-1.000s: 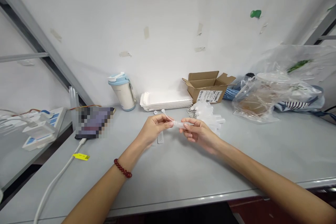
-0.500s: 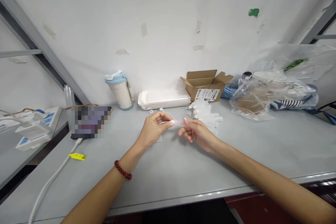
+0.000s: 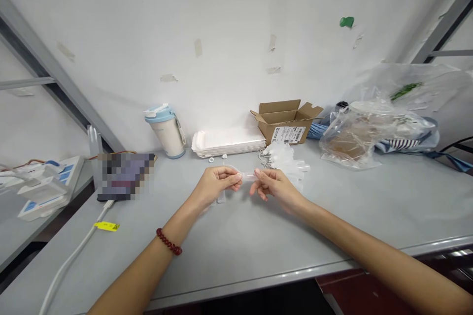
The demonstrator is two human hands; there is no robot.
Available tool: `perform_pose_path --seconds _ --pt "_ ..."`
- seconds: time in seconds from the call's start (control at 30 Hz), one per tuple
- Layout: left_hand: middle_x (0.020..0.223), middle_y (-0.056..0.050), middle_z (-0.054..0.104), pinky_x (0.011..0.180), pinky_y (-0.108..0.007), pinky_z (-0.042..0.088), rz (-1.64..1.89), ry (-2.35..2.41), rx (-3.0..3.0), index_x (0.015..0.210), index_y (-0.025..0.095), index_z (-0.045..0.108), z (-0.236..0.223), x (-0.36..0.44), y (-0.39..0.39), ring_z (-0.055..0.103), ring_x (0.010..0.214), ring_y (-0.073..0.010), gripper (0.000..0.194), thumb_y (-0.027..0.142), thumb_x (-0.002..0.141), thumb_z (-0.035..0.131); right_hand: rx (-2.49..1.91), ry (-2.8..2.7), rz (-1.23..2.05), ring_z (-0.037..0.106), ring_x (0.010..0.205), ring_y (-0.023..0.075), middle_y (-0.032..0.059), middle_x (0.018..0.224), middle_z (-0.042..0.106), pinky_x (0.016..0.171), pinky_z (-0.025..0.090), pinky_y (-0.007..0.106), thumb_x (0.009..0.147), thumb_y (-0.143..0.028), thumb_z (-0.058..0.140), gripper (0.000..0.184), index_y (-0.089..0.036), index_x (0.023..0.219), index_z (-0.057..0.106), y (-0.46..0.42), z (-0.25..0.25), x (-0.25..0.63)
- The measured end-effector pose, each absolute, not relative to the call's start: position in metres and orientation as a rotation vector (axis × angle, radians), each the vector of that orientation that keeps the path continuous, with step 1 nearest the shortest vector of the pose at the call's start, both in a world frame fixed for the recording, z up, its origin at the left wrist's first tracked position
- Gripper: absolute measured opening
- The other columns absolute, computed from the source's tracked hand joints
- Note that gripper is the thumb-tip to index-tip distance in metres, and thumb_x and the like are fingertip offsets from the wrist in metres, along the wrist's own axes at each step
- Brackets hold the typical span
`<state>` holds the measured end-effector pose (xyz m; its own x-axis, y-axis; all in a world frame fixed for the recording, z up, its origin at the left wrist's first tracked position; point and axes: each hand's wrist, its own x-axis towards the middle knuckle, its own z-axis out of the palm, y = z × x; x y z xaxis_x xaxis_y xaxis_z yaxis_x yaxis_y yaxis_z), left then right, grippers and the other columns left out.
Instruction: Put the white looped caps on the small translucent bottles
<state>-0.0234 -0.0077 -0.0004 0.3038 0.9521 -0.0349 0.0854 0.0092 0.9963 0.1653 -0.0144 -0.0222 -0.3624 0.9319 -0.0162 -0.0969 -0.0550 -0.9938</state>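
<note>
A small clear plastic tube (image 3: 249, 176) is stretched level between my two hands above the table. My left hand (image 3: 216, 183) pinches its left end between thumb and fingers, hiding most of that end; a thin pale cord shows above the fingers. My right hand (image 3: 277, 187) grips the tube's other end between thumb and forefinger, its lower fingers loosely curled. Just behind my right hand lies a pile of similar clear tubes (image 3: 283, 157) with pale cords. Two small white caps (image 3: 211, 160) sit behind my left hand, and a small clear piece (image 3: 220, 197) lies beneath it.
Along the wall stand a blue-lidded cup (image 3: 166, 133), a stack of white trays (image 3: 229, 141) and an open cardboard box (image 3: 288, 125). A plastic bag (image 3: 351, 145) lies right. A phone-like device (image 3: 125, 174) with a white cable (image 3: 70, 261) is left, near a power strip (image 3: 55, 187).
The view has shifted slightly. My left fingers have closed further over the white end of the tube, which showed at the fingertips before. My right hand keeps its pinch.
</note>
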Motion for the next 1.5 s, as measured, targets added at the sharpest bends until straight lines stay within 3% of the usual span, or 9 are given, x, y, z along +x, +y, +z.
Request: perform_pose_path --seconds 0.3,0.43,0.67,0.87,0.97,1.13,1.23,1.4,1.5 --pt "0.077 -0.003 0.067 0.067 -0.024 0.05 1.067 1.035 1.514 0.075 0.013 0.069 0.0 -0.022 -0.008 0.06 0.071 -0.013 0.018 0.024 0.063 0.076 -1.05 -1.327 1.606 0.043 0.038 0.0072 0.0054 0.054 0.065 0.042 0.034 0.023 0.078 -0.06 0.055 0.049 -0.012 0.068 0.059 -0.016 -0.026 0.164" --pt "0.069 -0.003 0.065 0.066 -0.024 0.051 1.006 1.033 1.538 0.071 0.012 0.068 0.0 -0.023 -0.007 0.06 0.065 -0.012 0.022 0.034 0.073 0.069 -1.037 -1.318 1.597 0.044 0.04 0.0072 0.0056 0.056 0.065 0.043 0.034 0.023 0.076 -0.06 0.057 0.048 -0.014 0.061 0.054 -0.018 -0.023 0.163" --pt "0.051 0.0 0.055 0.043 -0.022 0.041 0.726 1.189 1.579 0.061 0.012 0.059 -0.003 -0.021 -0.008 0.049 0.041 -0.0089 0.046 0.051 0.083 0.049 -1.033 -1.294 1.587 0.043 0.038 0.0074 0.0044 0.054 0.064 0.041 0.033 0.023 0.074 -0.061 0.058 0.047 -0.015 0.064 0.053 -0.018 -0.024 0.162" --pt "0.075 -0.002 0.063 0.06 -0.023 0.046 0.885 1.155 1.902 0.078 0.015 0.064 -0.003 -0.021 -0.013 0.056 0.064 -0.0122 0.025 0.039 0.08 0.058 -1.044 -1.286 1.575 0.042 0.036 0.0072 0.0034 0.049 0.062 0.04 0.033 0.022 0.076 -0.06 0.057 0.048 -0.014 0.064 0.056 -0.014 -0.026 0.165" --pt "0.087 -0.005 0.066 0.062 -0.023 0.047 0.922 1.168 1.9 0.083 0.016 0.066 -0.001 -0.02 -0.014 0.058 0.072 -0.0146 0.024 0.039 0.077 0.061 -1.033 -1.298 1.564 0.043 0.037 0.0071 0.0032 0.05 0.062 0.041 0.034 0.022 0.077 -0.06 0.056 0.047 -0.013 0.067 0.058 -0.013 -0.025 0.166" --pt "0.068 -0.004 0.062 0.051 -0.023 0.044 0.737 1.177 1.763 0.072 0.013 0.062 0.0 -0.019 -0.014 0.055 0.053 -0.0121 0.043 0.05 0.086 0.044 -1.021 -1.327 1.53 0.043 0.038 0.0072 0.0031 0.05 0.062 0.041 0.034 0.022 0.076 -0.061 0.057 0.048 -0.015 0.062 0.055 -0.015 -0.022 0.165" --pt "0.061 -0.002 0.059 0.055 -0.024 0.045 0.744 1.178 1.87 0.067 0.015 0.058 -0.006 -0.019 -0.013 0.055 0.054 -0.013 0.041 0.046 0.088 0.042 -1.045 -1.326 1.531 0.042 0.036 0.0074 0.0025 0.046 0.06 0.039 0.033 0.022 0.074 -0.063 0.057 0.051 -0.013 0.064 0.058 -0.014 -0.024 0.164" --pt "0.083 -0.008 0.068 0.072 -0.029 0.046 0.968 1.178 2.258 0.078 0.016 0.063 -0.012 -0.019 -0.013 0.06 0.077 -0.0193 0.018 0.029 0.084 0.051 -1.09 -1.293 1.584 0.04 0.033 0.0059 0.0009 0.044 0.057 0.037 0.032 0.021 0.068 -0.066 0.06 0.054 -0.012 0.06 0.059 -0.013 -0.026 0.164" --pt "0.089 -0.008 0.069 0.071 -0.028 0.047 0.969 1.176 2.196 0.083 0.017 0.065 -0.008 -0.02 -0.014 0.061 0.079 -0.0196 0.017 0.03 0.083 0.054 -1.101 -1.291 1.615 0.04 0.032 0.0056 0.0007 0.044 0.057 0.037 0.032 0.021 0.068 -0.067 0.059 0.056 -0.012 0.06 0.059 -0.013 -0.025 0.163"
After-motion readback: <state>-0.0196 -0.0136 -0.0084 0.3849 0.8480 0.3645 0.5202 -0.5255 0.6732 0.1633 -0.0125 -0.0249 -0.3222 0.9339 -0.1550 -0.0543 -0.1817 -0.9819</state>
